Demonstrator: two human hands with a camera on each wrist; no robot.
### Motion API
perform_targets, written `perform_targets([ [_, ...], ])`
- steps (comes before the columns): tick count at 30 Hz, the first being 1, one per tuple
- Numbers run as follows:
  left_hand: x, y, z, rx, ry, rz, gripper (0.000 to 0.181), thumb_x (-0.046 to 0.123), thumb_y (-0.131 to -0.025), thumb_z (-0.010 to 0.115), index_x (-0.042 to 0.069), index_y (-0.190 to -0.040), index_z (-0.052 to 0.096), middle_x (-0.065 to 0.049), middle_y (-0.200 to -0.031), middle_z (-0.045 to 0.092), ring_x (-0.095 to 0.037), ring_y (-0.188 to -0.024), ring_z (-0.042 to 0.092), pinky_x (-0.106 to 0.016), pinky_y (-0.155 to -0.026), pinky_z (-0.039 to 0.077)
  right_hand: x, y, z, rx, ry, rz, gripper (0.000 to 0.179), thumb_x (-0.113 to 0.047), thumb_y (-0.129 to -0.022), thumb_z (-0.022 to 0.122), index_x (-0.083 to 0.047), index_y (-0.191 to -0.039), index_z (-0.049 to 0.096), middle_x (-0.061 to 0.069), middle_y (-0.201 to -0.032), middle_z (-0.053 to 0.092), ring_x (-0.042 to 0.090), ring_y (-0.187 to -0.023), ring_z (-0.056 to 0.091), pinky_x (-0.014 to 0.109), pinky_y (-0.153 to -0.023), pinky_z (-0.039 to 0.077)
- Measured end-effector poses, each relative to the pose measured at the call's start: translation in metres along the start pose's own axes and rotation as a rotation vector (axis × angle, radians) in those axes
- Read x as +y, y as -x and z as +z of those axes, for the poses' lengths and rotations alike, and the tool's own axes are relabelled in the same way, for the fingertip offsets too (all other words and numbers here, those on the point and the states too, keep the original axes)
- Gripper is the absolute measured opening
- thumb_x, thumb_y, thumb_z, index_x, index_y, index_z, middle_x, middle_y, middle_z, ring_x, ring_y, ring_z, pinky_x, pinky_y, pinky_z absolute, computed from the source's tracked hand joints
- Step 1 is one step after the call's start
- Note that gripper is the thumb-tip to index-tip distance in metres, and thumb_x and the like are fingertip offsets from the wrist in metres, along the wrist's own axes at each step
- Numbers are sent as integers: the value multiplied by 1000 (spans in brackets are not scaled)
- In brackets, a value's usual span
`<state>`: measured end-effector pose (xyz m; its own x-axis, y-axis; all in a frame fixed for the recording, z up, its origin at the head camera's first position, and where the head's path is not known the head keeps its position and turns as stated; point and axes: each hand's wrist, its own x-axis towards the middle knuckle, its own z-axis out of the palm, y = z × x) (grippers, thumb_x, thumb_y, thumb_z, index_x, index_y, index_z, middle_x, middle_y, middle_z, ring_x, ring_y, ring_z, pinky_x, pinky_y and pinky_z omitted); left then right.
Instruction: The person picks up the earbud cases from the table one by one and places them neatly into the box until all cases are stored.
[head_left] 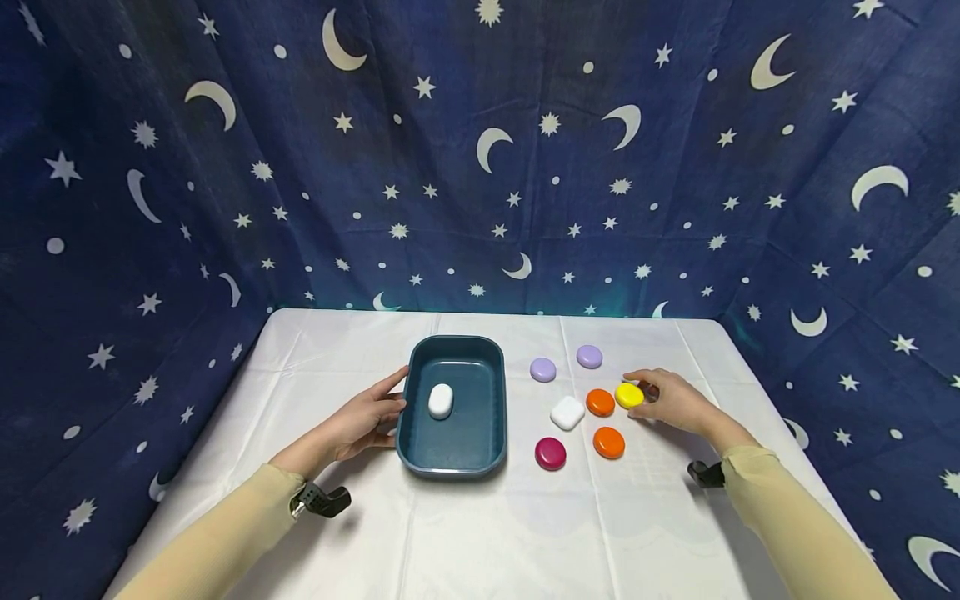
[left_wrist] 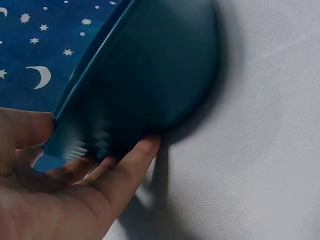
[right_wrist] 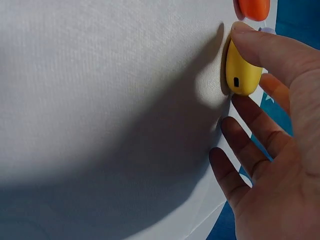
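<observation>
My right hand (head_left: 671, 402) has its thumb and index finger around a glossy yellow disc (head_left: 629, 396), pinching it by its edge. A small dark rectangular mark shows on the disc's side in the right wrist view, where the other fingers (right_wrist: 240, 145) spread below it. On the other side, my left hand (head_left: 367, 418) rests its fingers against the outer left wall of a dark teal tray (head_left: 491, 400). The left wrist view has its thumb at the rim and a fingertip low on the wall. Inside the tray lies a white oval piece (head_left: 440, 402).
Two orange discs (head_left: 609, 442) lie left of the yellow one. Around them are a white squarish piece (head_left: 567, 412), a magenta disc (head_left: 551, 453) and two lilac discs (head_left: 589, 357). A white cloth (head_left: 525, 542) covers the table; dark blue star-and-moon curtains (head_left: 450, 167) enclose it.
</observation>
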<state>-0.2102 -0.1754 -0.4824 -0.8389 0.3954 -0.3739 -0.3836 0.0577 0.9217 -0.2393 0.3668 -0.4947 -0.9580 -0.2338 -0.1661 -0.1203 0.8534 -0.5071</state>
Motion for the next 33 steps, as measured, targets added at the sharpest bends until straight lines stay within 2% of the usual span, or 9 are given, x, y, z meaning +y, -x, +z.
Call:
perform_targets([
  [3,-1,-1,-1,-2,7,1,66,11,-109,44,31,-166,17,-25,-165,17,-40,-134,46,-49,-82,56,4,-2,0,-9,-12,5,71,-30,-83,87,-6,-143,58,9,-112,60,27,-98,50,43,-87,46],
  [9,-2,-1,-2,-7,17,-2,66,10,-109,44,31,-166,17,-24,-166,17,-38,-133,47,-48,-82,56,13,-3,2,-8,-29,-4,71,-34,-81,88,-9,-142,60,13,-124,61,31,-106,49,54,-95,43],
  [18,-2,-1,-2,-10,14,-6,66,11,-109,44,33,-166,17,-24,-165,19,-37,-132,49,-48,-83,56,11,-3,2,-9,-57,12,69,-37,-84,86,-10,-142,60,17,-130,60,35,-113,49,63,-102,38],
  [22,-2,0,-2,-10,9,-6,66,12,-110,45,34,-165,17,-24,-164,22,-38,-132,48,-49,-83,55,9,-2,0,-10,-62,11,66,-35,-84,85,-9,-140,62,18,-130,60,36,-114,49,62,-101,38],
  [28,-3,-1,-1,6,-1,-7,65,12,-109,46,37,-164,20,-22,-163,27,-38,-132,52,-49,-82,56,3,0,-5,15,-86,-27,63,-32,-86,84,-6,-139,62,15,-122,62,33,-106,51,53,-94,42],
  [33,-2,0,-1,3,-7,-5,65,12,-109,44,36,-165,19,-23,-163,27,-36,-129,54,-49,-83,56,-10,-2,-11,57,-69,-65,61,-31,-87,82,-10,-141,62,13,-123,62,34,-112,50,54,-94,41],
])
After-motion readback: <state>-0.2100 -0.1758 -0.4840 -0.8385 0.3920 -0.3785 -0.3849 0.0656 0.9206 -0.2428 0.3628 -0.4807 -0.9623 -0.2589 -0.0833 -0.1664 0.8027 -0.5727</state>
